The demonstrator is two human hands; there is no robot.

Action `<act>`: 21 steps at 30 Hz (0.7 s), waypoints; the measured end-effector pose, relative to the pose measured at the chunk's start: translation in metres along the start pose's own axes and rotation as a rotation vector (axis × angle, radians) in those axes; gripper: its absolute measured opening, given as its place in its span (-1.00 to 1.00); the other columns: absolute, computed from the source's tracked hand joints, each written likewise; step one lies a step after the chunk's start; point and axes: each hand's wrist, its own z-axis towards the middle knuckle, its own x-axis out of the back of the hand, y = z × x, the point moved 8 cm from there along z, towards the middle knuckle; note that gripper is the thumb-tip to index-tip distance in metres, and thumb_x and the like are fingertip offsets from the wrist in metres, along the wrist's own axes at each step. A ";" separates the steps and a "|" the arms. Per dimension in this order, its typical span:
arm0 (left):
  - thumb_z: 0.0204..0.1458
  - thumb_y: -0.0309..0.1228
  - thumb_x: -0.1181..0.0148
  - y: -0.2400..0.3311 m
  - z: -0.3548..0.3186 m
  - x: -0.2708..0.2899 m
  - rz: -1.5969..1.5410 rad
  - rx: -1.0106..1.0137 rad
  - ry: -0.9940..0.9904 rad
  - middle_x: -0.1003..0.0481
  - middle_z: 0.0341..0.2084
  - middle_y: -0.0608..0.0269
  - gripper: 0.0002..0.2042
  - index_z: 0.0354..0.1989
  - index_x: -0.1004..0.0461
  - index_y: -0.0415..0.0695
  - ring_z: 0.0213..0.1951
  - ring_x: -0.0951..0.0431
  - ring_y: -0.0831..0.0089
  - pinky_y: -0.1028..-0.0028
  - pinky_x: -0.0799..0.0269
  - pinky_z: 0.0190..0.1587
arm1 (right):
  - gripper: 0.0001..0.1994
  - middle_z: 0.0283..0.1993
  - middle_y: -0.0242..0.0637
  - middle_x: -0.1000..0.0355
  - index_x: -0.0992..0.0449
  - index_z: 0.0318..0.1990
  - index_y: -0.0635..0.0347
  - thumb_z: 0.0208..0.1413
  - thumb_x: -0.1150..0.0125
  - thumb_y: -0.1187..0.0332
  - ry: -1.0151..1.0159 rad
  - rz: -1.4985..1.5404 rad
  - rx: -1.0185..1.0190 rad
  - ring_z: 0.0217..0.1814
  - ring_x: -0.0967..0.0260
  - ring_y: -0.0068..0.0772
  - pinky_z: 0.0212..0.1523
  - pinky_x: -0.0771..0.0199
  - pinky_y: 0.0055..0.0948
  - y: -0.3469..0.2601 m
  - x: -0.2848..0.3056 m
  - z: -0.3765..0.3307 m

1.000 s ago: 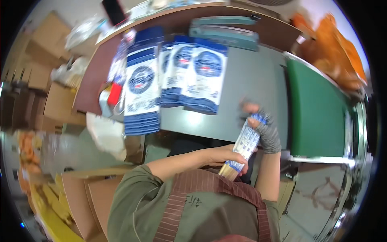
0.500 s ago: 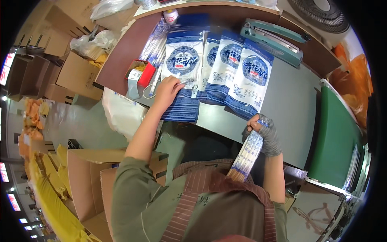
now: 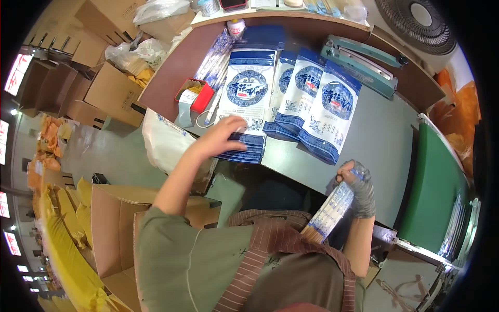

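My left hand (image 3: 218,139) is over the near end of a stack of blue-and-white printed pouches (image 3: 247,88). Its fingers are spread, and they hold nothing that I can see. In my right hand (image 3: 358,188), which wears a grey wrap or glove, is a bundle of wrapped chopsticks (image 3: 329,210). Blue-and-white paper covers the bundle, and brown stick ends show at its lower end, close to my apron. Several more pouches (image 3: 332,114) lie fanned out on the table, right of the stack.
A red box (image 3: 205,98) and more blue-and-white packets (image 3: 215,60) sit left of the stack. Behind the pouches is a long green-grey sealer (image 3: 358,65). A green board (image 3: 434,177) stands at the right. An open carton (image 3: 117,229) is at the lower left, and a fan (image 3: 418,23) at the upper right.
My left hand has slid toward the near end of the pouch stack, and its fingers have spread. The whole view has shifted slightly. My right hand still grips the bundle, a little lower.
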 end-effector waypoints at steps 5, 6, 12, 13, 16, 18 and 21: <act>-0.02 -0.49 -0.20 0.001 -0.034 -0.018 0.296 0.072 0.034 -0.36 0.14 0.13 -0.58 0.08 -0.37 -0.18 0.12 -0.40 0.16 0.35 -0.39 0.09 | -0.81 -0.49 -0.28 -0.43 -0.49 -0.37 0.27 -0.01 -0.29 0.32 0.013 0.037 -0.004 -0.52 -0.41 -0.46 -0.46 -0.49 -0.48 0.003 0.011 -0.004; -0.01 -0.50 -0.19 0.009 -0.033 -0.015 0.382 -0.002 0.075 -0.36 0.14 0.14 -0.60 0.06 -0.38 -0.17 0.11 -0.41 0.17 0.36 -0.40 0.08 | -0.80 -0.50 -0.28 -0.43 -0.49 -0.37 0.27 -0.01 -0.29 0.31 0.015 0.008 0.009 -0.53 -0.41 -0.45 -0.47 -0.50 -0.48 0.002 0.012 -0.003; 0.02 -0.48 -0.21 -0.036 0.006 0.013 -0.056 0.177 0.034 -0.49 -0.38 0.21 -0.90 -0.34 -0.46 -0.22 -0.36 -0.46 0.26 0.39 -0.37 -0.32 | -0.80 -0.51 -0.30 -0.43 -0.49 -0.38 0.25 0.00 -0.28 0.29 -0.027 0.095 -0.013 -0.53 -0.41 -0.47 -0.47 -0.47 -0.51 0.002 0.001 -0.006; 0.01 -0.46 -0.24 -0.046 0.015 0.017 -0.187 0.227 0.002 -0.41 -0.52 0.29 -0.85 -0.45 -0.39 -0.22 -0.45 -0.37 0.41 0.44 -0.28 -0.40 | -0.80 -0.51 -0.30 -0.43 -0.49 -0.38 0.25 0.00 -0.28 0.29 -0.023 0.101 -0.004 -0.53 -0.41 -0.47 -0.47 -0.47 -0.51 0.001 0.000 -0.006; 0.04 -0.44 -0.27 -0.075 0.032 0.022 -0.580 0.331 -0.026 -0.32 -0.61 0.47 -0.78 -0.55 -0.36 -0.18 -0.49 -0.24 0.70 0.59 -0.19 -0.45 | -0.80 -0.51 -0.31 -0.43 -0.49 -0.39 0.25 -0.01 -0.27 0.28 -0.019 0.017 -0.003 -0.54 -0.40 -0.50 -0.48 -0.44 -0.53 -0.005 -0.002 -0.007; 0.06 -0.46 -0.25 -0.067 0.043 0.039 -0.561 0.468 0.008 -0.40 -0.57 0.46 -0.86 -0.50 -0.46 -0.18 -0.44 -0.32 0.72 0.65 -0.26 -0.36 | -0.79 -0.51 -0.32 -0.43 -0.50 -0.40 0.25 -0.01 -0.27 0.27 0.011 -0.021 -0.011 -0.52 -0.39 -0.52 -0.46 -0.43 -0.54 -0.004 0.006 -0.008; 0.08 -0.53 -0.20 -0.066 0.053 0.052 -0.751 0.450 -0.158 -0.48 -0.44 0.45 -0.93 -0.29 -0.49 -0.21 -0.33 -0.41 0.72 0.68 -0.33 -0.21 | -0.79 -0.51 -0.33 -0.44 -0.50 -0.40 0.25 -0.01 -0.26 0.27 0.012 0.009 -0.007 -0.51 -0.38 -0.53 -0.44 -0.42 -0.55 -0.003 0.007 -0.008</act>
